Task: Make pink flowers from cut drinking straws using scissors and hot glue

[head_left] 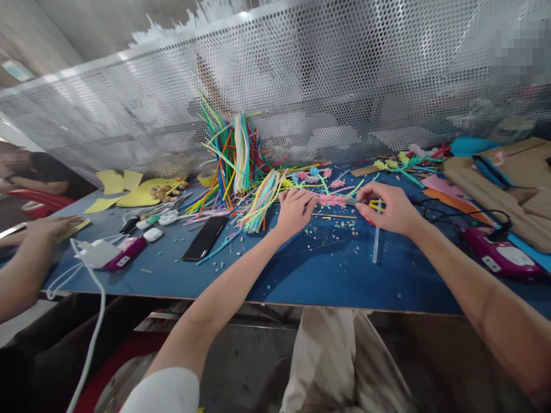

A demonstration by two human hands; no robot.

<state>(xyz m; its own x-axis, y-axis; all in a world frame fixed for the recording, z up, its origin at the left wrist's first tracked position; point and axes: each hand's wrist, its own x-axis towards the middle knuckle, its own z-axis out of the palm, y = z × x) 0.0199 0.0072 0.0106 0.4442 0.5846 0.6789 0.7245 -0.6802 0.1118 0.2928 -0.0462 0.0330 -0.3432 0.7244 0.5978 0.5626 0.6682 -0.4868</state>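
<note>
Left hand [297, 209] palm down with fingers curved, tips at the left end of a pink fuzzy piece [332, 199]; impossible to tell whether pinching it or merely touching. Right hand [384, 207] loosely curled, thumb and forefinger drawn together on a small tool [365, 219] with red and yellow parts, mostly hidden by the fingers, a greyish tip right by the pink fuzzy piece's other end. Pink fuzzy piece thus between both hands, over the back half of the bench [327, 284].

Just below the right hand, a narrow translucent strip [376, 246], straight-sided, pointing toward the front edge. Nearer the left hand, a thin brown stick [333, 216]. Just beside the left hand, a splayed pastel bundle [260, 206] of soft, fuzzy stems; behind it, a taller tangle of coloured stems [221, 155], upright near a stiff perforated metal panel [344, 69]. Farther left, a flat, glossy black phone [205, 238].

Rear limit at the foot of the metal panel; front edge almost straight, well apart from both hands. In between, a broad blue stretch of room, sprinkled with tiny clippings [307, 231]. At the right, creased brown cardboard [527, 172] and a rounded purple device [501, 252] with black cable.
</note>
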